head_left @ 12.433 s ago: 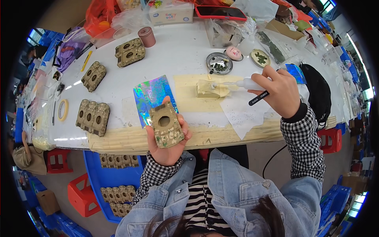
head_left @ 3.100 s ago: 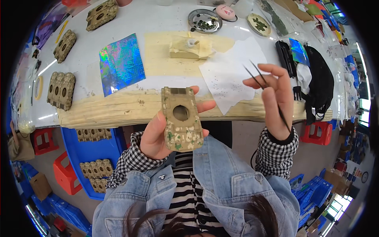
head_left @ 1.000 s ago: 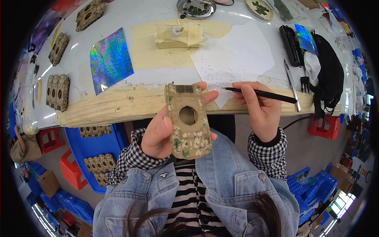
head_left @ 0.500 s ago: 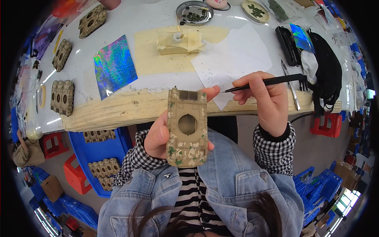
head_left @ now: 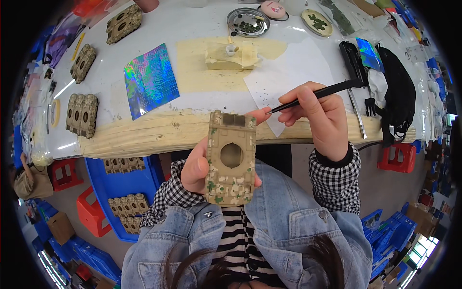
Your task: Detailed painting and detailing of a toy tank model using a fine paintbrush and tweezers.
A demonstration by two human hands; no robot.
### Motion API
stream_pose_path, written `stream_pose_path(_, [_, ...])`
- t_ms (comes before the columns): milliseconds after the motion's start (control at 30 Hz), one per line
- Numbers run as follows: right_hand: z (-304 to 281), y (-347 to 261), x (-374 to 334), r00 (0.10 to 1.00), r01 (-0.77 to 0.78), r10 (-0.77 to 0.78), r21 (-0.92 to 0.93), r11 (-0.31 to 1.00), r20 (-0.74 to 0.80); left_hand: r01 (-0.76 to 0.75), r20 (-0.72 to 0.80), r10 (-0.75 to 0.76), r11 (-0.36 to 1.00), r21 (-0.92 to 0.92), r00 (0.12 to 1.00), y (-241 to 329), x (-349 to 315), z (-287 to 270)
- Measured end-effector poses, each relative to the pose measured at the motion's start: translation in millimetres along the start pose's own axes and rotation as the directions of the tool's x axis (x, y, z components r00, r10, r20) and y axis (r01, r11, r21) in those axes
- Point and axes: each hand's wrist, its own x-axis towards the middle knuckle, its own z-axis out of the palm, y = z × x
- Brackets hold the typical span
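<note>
My left hand (head_left: 196,166) is closed around a tan model tank hull (head_left: 231,185), held upright in front of my chest. The hull has green and cream pixel camouflage near its lower end, a round hole in the middle and dark panels at its top. In my right hand (head_left: 323,115) is a pair of black tweezers (head_left: 332,92), pinched between thumb and fingers. Their tips meet the extended fingertip of my left hand, just right of the hull's top. Whether a tiny piece sits between the tips is too small to tell.
On the table are a holographic sheet (head_left: 151,81), white paper (head_left: 308,65), a taped block (head_left: 226,61), a metal dish (head_left: 235,21) of small dark parts, and a round dish (head_left: 308,24) with green pieces. More hulls (head_left: 82,115) stand left. A blue tray (head_left: 103,180) holds others below.
The tweezer tips have moved slightly left and now touch my left fingertip. The view has shifted a little. Both hands keep their hold.
</note>
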Motion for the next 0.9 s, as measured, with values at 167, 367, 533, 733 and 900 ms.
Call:
stream_pose_path(167, [7,2,-2,0.999,0.029,-0.029,0.017,0.999,-0.029,0.021,0.024,-0.022,0.999,0.032,0.999,3,1,-3])
stream_pose_path(367, [18,9,-5,0.99,0.087,-0.079,0.068,0.994,-0.113,-0.12,0.063,0.116,0.991,0.06,0.991,5,12,1])
stream_pose_path(533, [24,11,-5,0.981,0.065,-0.046,0.097,0.993,-0.186,-0.18,0.023,0.179,0.982,0.054,0.984,4,15,6])
stream_pose_path(733, [25,12,-4,0.982,0.06,-0.025,0.186,0.981,-0.186,-0.152,0.05,0.146,0.975,0.16,0.988,10,14,4])
stream_pose_path(900, [27,10,-3,0.981,0.056,-0.02,0.182,0.982,-0.193,-0.164,-0.074,0.184,0.962,0.218,0.98,8,17,17])
